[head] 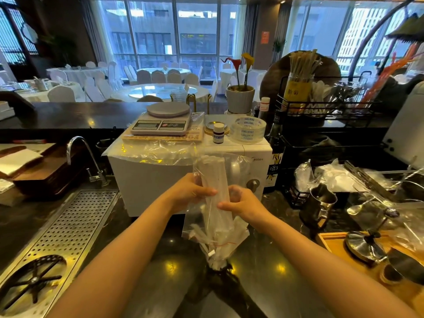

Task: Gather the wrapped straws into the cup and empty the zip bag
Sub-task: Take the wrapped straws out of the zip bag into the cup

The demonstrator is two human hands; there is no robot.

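I hold a clear zip bag [215, 228] upright over the dark counter, its red zip line near the bottom. A bundle of paper-wrapped straws [214, 180] stands inside it, and some straw ends poke out below toward the counter. My left hand [190, 191] grips the bag and bundle from the left. My right hand [241, 203] pinches them from the right. A tall cup with a yellow label [297, 90], full of wrapped straws, stands in the black wire rack at the back right.
A white appliance [149, 180] stands right behind the bag, with a scale [163, 121], a small bottle [218, 133] and a tape roll [249, 129] on top. A perforated drain tray [68, 230] and faucet [85, 154] lie left. A metal jug [320, 205], spoons and a wooden tray [332, 242] crowd the right.
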